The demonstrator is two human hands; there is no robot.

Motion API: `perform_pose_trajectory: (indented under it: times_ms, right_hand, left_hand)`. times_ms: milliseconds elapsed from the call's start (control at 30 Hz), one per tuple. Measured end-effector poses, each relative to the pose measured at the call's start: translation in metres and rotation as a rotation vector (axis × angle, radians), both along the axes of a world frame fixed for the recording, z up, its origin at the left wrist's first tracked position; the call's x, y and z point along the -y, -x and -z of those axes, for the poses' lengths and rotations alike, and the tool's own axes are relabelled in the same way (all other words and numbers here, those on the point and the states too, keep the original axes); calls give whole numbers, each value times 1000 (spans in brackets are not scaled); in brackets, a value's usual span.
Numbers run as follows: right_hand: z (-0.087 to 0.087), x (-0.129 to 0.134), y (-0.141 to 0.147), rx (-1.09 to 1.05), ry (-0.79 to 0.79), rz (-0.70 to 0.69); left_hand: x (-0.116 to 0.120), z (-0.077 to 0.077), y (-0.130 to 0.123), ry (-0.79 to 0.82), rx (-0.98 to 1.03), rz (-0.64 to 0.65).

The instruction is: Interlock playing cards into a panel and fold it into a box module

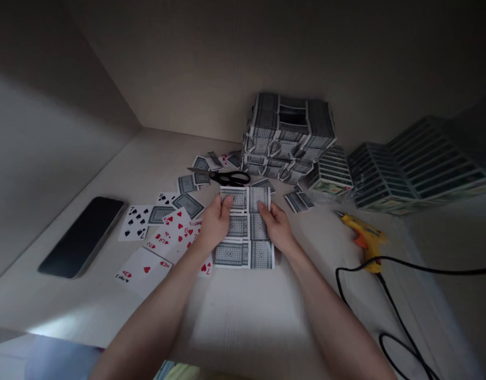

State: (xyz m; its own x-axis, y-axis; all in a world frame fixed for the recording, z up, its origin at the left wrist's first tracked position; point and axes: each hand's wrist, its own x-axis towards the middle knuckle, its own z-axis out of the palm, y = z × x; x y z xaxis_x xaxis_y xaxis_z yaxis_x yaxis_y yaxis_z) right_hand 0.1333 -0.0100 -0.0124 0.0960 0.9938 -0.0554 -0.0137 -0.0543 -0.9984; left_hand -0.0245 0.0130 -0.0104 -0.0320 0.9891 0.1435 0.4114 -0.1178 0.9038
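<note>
A panel of playing cards, backs up in joined rows, is held between my two hands over the table. My left hand grips its left edge, thumb lying on top of the cards. On the opposite edge my right hand does the same, its thumb pressed on the upper right card. The fingers beneath the panel are hidden. Just beyond it lie black-handled scissors, blades pointing left. Loose playing cards, some face up, spread to the left of my left hand.
At the back stands a box-like structure of playing cards with an opening on top. Packs of cards are stacked at right. A yellow glue gun with a black cord lies at right, a phone at left.
</note>
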Motion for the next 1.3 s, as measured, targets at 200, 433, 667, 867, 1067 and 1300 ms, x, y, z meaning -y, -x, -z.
perform_pose_trajectory:
  times_ms: [200,433,667,867,1067,1300]
  right_hand:
    - [2,0,0,2,-2,-1]
    - [0,-1,1,-10,-14,15]
    - [-3,-3,-3,-145,67,44]
    - [-5,-1,-4,-163,93,-10]
    - [-6,2,-1,-62,73,-40]
    - [-7,4,3,-39,80,-20]
  left_hand:
    - [0,-2,-1,20,41,-2]
    - [0,-1,-2,-11,48,-12]
    - [1,-5,-5,43,126,29]
    - [1,-21,-4,372,629,143]
    - [1,-23,-5,417,613,76]
    - [2,-18,-6,343,475,-5]
